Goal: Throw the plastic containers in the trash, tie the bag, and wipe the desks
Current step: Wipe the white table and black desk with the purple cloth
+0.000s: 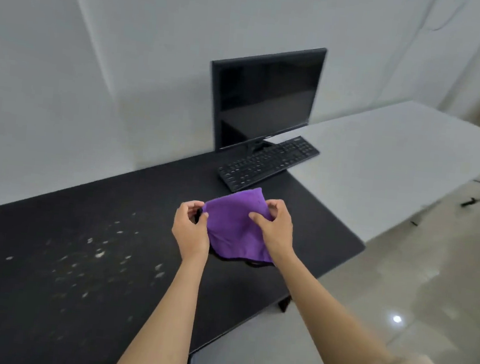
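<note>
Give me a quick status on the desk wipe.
Both hands, left and right, grip purple cloth. Crumbs unwiped on black desk. Nothing blocking.

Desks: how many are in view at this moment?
2. The black desk runs along the wall in front of the person, carrying white crumbs. The white desk adjoins its far right end. Others may lie outside the frame.

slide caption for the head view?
Both hands, left and right, hold a purple cloth over a crumb-strewn black desk.
</note>
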